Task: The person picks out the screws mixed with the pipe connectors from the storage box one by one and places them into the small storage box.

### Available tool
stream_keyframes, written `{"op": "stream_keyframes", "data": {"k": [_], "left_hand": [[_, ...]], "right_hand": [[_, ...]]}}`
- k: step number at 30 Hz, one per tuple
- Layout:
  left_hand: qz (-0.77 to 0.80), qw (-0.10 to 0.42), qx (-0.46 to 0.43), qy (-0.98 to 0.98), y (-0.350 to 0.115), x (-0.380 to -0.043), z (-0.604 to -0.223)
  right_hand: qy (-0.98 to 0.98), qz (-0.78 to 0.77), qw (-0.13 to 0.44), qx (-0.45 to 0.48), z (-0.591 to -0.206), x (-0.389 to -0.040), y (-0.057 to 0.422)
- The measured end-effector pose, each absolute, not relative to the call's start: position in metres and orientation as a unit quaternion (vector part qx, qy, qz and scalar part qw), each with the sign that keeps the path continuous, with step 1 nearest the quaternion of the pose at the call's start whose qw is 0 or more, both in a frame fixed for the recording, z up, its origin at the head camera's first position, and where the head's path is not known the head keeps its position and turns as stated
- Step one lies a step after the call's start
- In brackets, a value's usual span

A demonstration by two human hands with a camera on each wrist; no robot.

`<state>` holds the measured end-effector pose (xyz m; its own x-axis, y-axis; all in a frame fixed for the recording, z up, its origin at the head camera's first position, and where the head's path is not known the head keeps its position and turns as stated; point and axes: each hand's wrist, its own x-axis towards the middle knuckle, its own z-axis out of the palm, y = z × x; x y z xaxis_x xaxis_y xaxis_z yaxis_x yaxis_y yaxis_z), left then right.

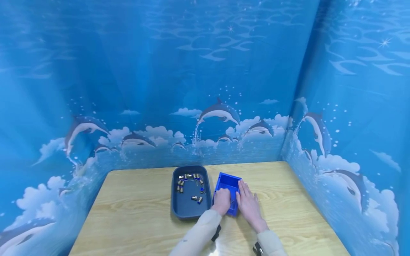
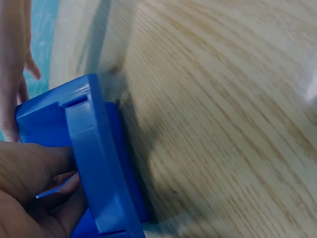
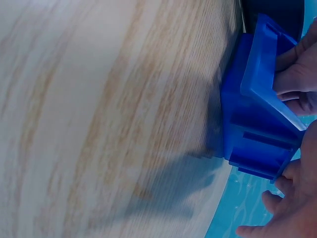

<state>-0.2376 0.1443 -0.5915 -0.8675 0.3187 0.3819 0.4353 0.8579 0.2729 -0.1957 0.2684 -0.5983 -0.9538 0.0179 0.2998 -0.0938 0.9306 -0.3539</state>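
Behind the bench hangs a big blue curtain with dolphins and white clouds on it, and it goes along the sides too. The bench has a pale, woody top with wavy brown lines. Near the middle of it sits a dark tray with round corners and a low rim. Just to the right of the tray is a bright blue box, smaller than the tray and turned a little crooked. The right hand lies along the right side of the box. Its fingers are mostly straight and a bit spread, and they touch the wall of the box. The left hand reaches down into the box. Its fingers bend inward, and I cannot tell if they pinch anything. Small metal bits lie in the dark tray. They are gold and silver, and some have blue parts. Most make a loose curve around the far end, and two sit together nearer the front. A tiny thin bit shows in the box beside the left hand, too small to name.
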Motion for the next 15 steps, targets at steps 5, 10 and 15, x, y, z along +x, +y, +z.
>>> {"op": "stream_keyframes", "data": {"k": [5,10,15], "left_hand": [[-0.171,0.139,-0.183,-0.958,0.1438,-0.2353,-0.5922],[-0.166,0.135,-0.181,-0.96,0.1435,-0.2363,-0.5915],[-0.187,0.14,-0.2,-0.952,0.1403,-0.2385,-0.5832]], "right_hand": [[-0.97,0.186,0.154,0.021,-0.5997,-0.1968,0.2658],[-0.97,0.188,0.155,0.021,-0.6014,-0.1985,0.2662],[-0.972,0.179,0.149,0.022,-0.6024,-0.1991,0.2693]]}}
